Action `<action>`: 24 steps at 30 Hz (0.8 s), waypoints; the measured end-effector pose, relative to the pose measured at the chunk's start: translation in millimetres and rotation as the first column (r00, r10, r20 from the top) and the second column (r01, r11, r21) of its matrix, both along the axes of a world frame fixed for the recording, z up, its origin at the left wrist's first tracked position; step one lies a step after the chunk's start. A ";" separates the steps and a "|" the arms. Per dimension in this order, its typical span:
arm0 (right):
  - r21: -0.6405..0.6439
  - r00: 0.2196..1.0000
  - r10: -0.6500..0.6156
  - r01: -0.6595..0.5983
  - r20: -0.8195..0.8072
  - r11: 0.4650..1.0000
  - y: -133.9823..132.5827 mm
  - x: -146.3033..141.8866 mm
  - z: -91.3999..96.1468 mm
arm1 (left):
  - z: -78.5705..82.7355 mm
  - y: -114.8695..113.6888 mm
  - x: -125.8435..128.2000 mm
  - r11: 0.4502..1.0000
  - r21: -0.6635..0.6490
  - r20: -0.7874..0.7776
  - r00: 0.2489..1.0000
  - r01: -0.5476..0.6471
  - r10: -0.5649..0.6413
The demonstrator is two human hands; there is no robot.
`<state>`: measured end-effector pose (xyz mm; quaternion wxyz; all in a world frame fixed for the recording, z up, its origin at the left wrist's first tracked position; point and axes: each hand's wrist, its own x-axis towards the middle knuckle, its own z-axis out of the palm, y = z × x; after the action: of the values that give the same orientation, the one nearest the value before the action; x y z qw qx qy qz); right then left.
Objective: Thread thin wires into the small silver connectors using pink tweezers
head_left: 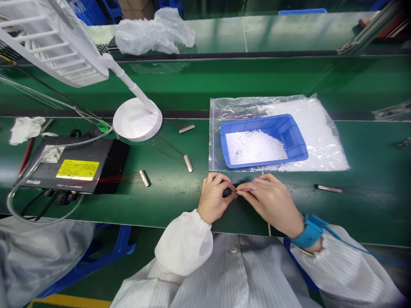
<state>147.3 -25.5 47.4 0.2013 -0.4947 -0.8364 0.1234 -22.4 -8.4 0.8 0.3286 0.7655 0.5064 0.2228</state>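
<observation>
In front of my body my two hands meet over the green bench. My left hand (214, 196) is closed on a small dark part with a metallic end (234, 193); its exact kind is too small to make out. My right hand (272, 201), with a blue wrist strap (308, 232), pinches at that same end. A thin pinkish-purple strip (246, 189) shows at its fingertips, and I cannot tell whether it is a tool. Just beyond the hands, a blue bin (295, 143) holds small white pellets (255, 147) and rests on a clear plastic bag (321, 141) of white material.
Several small metallic connectors with fine wires, one (188, 163) near the middle and another (329, 188) at right, lie on the bench (173, 201). A white desk fan (138, 119) and a black box with a yellow label (77, 169) stand at left. Bubble wrap (154, 32) lies behind.
</observation>
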 end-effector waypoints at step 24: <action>-0.096 0.985 -0.116 0.104 -0.129 0.990 17.1 20.1 14.8 | 6.6 0.4 -0.7 0.999 -0.051 -0.005 1.000 0.008 -0.009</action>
<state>167.5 -8.3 62.2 0.2414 -0.5394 -0.7858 0.1823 -23.1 -8.0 7.5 0.3477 0.7595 0.5097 0.2062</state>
